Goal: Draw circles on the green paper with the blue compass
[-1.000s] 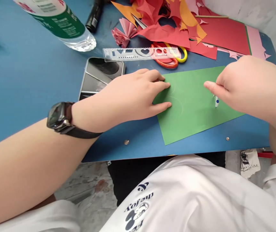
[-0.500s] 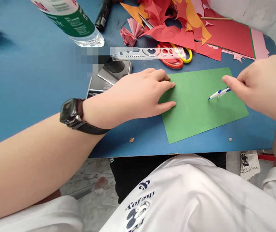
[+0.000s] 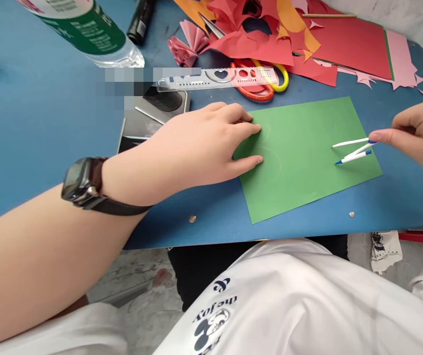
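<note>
- Left hand (image 3: 215, 145): mine, centre of frame, fingers spread and lying over the left edge of the green paper (image 3: 300, 192); nothing grasped.
- Right hand (image 3: 420, 135): mine, at the right edge, thumb and fingers pinching the compass (image 3: 357, 156) by its hinge end.
- Compass: right of centre, tilted, legs pointing left over the paper (whether the tips touch, I cannot tell).
- Paper: faint curved lines near my left fingertips.
- Ruler (image 3: 211, 81): upper centre, overlapping the scissors (image 3: 259, 97).
</note>
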A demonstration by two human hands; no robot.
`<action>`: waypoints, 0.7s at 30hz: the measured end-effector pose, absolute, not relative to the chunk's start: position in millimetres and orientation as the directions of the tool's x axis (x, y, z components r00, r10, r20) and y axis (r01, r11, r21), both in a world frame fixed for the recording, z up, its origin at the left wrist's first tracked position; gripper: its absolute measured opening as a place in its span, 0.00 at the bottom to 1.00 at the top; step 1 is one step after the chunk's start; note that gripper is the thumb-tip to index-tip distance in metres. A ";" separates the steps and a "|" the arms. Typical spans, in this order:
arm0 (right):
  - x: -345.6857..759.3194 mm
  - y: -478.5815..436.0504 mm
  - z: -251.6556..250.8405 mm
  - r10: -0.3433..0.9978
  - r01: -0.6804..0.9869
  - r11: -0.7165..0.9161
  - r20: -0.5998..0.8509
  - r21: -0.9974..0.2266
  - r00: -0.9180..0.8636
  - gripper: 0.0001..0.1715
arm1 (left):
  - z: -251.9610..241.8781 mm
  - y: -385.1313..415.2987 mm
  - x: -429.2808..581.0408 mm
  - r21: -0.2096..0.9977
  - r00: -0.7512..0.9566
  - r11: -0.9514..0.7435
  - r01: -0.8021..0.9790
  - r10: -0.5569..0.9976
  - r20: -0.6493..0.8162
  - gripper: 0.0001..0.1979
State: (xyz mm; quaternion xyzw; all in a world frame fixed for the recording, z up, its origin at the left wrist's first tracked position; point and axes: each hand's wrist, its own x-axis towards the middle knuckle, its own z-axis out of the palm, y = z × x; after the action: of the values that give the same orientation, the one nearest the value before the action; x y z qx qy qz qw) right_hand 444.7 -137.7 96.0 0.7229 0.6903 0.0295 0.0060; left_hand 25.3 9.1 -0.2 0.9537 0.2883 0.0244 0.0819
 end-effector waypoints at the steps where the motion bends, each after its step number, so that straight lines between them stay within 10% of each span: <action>1: 449.1 -128.9 96.4 0.998 0.993 -0.056 0.016 0.102 0.055 0.50 | -0.1 9.0 24.7 0.170 0.832 -0.820 0.547 0.555 -0.003 0.40; 13: 414.9 -92.0 93.0 0.967 0.985 0.172 0.194 -0.021 -0.165 0.01 | 4.1 3.9 23.6 0.144 0.820 -0.809 0.570 0.572 -0.035 0.40; 21: 383.8 -96.9 85.7 0.904 0.912 0.387 0.251 -0.138 -0.346 0.09 | 7.9 3.2 23.9 0.198 0.795 -0.773 0.603 0.601 -0.076 0.45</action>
State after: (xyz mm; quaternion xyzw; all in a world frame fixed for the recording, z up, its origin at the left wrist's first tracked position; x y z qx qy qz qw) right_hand 383.8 -96.9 85.7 0.5535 0.8202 0.0130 -0.1442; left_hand 23.9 3.2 7.9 0.9414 0.3199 -0.0042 0.1067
